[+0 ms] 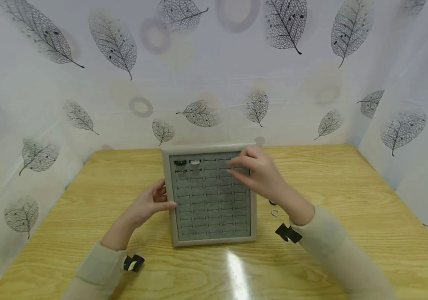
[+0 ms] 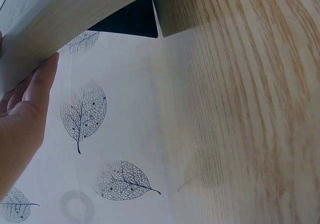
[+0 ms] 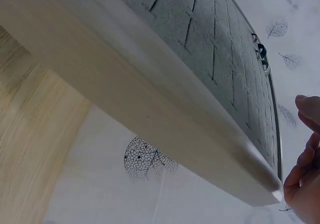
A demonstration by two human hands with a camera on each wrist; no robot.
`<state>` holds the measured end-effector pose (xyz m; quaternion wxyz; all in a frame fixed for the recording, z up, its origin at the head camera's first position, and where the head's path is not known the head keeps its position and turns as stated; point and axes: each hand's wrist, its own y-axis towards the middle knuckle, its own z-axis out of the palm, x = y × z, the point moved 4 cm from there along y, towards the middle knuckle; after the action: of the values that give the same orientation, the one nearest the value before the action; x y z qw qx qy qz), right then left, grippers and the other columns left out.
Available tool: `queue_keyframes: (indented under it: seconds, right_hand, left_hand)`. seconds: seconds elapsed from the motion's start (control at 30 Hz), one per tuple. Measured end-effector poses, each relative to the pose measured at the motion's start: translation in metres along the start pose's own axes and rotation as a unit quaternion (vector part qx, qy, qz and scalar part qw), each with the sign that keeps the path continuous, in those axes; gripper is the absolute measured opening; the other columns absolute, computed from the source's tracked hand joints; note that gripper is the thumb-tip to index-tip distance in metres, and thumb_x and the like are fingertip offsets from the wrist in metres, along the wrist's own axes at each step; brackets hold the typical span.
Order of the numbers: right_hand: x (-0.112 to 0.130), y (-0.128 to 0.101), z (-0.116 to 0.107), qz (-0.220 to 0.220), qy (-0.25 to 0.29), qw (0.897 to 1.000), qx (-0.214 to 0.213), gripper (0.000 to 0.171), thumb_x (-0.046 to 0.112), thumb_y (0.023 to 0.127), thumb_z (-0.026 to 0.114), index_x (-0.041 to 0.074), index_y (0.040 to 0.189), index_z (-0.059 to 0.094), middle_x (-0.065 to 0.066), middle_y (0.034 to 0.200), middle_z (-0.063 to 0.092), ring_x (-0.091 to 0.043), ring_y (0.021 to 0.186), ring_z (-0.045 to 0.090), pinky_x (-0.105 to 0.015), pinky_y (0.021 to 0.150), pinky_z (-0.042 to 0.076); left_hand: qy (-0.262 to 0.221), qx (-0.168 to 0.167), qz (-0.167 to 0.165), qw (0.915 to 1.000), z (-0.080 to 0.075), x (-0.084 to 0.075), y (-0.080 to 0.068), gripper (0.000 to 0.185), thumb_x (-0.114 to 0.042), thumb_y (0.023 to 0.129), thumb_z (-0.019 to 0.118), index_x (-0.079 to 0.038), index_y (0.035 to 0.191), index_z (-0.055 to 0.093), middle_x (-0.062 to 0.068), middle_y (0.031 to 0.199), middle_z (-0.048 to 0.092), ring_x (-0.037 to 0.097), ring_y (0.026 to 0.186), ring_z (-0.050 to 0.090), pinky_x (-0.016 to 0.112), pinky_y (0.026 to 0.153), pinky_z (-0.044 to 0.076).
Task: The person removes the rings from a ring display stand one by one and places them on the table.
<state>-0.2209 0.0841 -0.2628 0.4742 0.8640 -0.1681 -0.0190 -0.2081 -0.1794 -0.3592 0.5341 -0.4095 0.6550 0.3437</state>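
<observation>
A ring display board [image 1: 214, 200] with a pale frame and a grey slotted pad stands propped on the table. My left hand [image 1: 147, 204] grips its left edge, thumb on the front and fingers behind. The left wrist view shows that hand [image 2: 25, 107] against the frame's side. My right hand [image 1: 257, 171] is over the upper right of the pad, thumb and forefinger apart, with no ring visible between them. In the top row at left sit a black ring [image 1: 180, 163] and a silver ring [image 1: 195, 162]. Below the black one is a thin ring [image 1: 181, 171].
On the wooden table [image 1: 311, 179], right of the board and partly beneath my right forearm, lie a loose silver ring [image 1: 275, 212] and a dark ring [image 1: 272, 203]. A dark support panel [image 2: 130, 19] shows behind the board. Leaf-patterned cloth [image 1: 217, 75] hangs around the table.
</observation>
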Motion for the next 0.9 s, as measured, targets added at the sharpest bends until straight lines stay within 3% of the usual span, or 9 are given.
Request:
queue_keyframes:
  seconds: [0.23,0.47,0.9]
  right_hand:
    - [0.003,0.014,0.016,-0.026,0.009,1.0,-0.014,0.015,0.001,0.065,0.075,0.003,0.078,0.068,-0.002,0.064,0.041,-0.014,0.057,0.031,-0.027,0.053,0.029]
    - [0.009,0.025,0.034,-0.066,-0.034,0.997,-0.01,0.014,0.003,0.067,0.075,0.005,0.078,0.066,-0.002,0.065,0.042,-0.016,0.057,0.032,-0.029,0.053,0.029]
    - [0.017,0.038,0.053,-0.043,-0.114,0.992,0.034,0.011,0.012,0.074,0.071,0.006,0.082,0.069,-0.001,0.069,0.047,-0.016,0.065,0.042,-0.029,0.061,0.034]
  left_hand:
    - [0.0,0.0,-0.002,1.0,0.001,0.0,0.0,0.075,-0.008,0.079,0.066,0.004,0.137,0.019,0.026,0.123,0.043,0.033,0.109,0.046,0.034,0.083,0.045]
    - [0.01,-0.003,-0.004,0.9999,0.0,-0.001,-0.001,0.076,-0.01,0.08,0.065,0.003,0.138,0.017,0.026,0.123,0.042,0.033,0.11,0.046,0.035,0.083,0.045]
    - [0.011,-0.004,0.003,0.9999,0.0,0.0,0.0,0.074,-0.009,0.078,0.067,0.002,0.136,0.022,0.024,0.12,0.046,0.025,0.104,0.052,0.034,0.08,0.046]
